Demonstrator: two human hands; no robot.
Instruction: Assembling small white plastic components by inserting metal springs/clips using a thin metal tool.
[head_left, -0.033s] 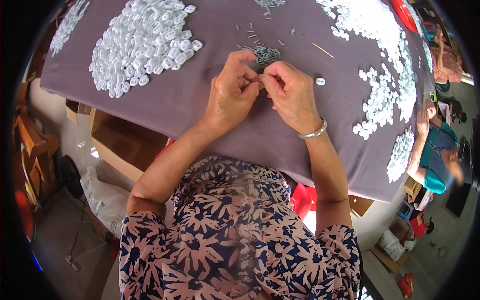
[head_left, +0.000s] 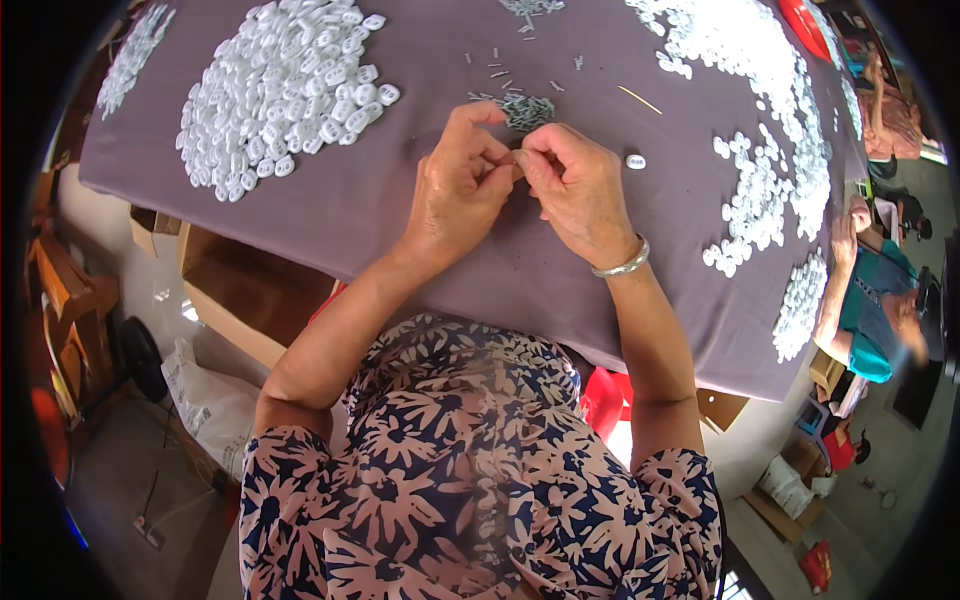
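Observation:
My left hand [head_left: 463, 185] and my right hand [head_left: 578, 190] meet above the table, thumbs and fingertips pinched together. Whatever they pinch is too small and too covered by the fingers to name. A bracelet circles my right wrist. Just beyond the fingertips lies a small heap of thin grey metal pins [head_left: 524, 111], with several loose ones scattered behind it. One white oval plastic piece [head_left: 635, 161] with dark marking rests by itself to the right of my right hand. A large heap of similar white pieces [head_left: 285, 95] spreads over the table's left part.
Brownish-purple cloth covers the table [head_left: 330, 225]. Many small white parts [head_left: 755, 200] fill its right side, beside a red dish [head_left: 808, 28]. A thin stick [head_left: 640, 99] lies beyond my right hand. An open cardboard box [head_left: 240, 290] stands below the left edge. Another person [head_left: 870, 300] sits at right.
The view has shifted very slightly, so things on the table sit a little further left. Both hands keep the same pinched pose.

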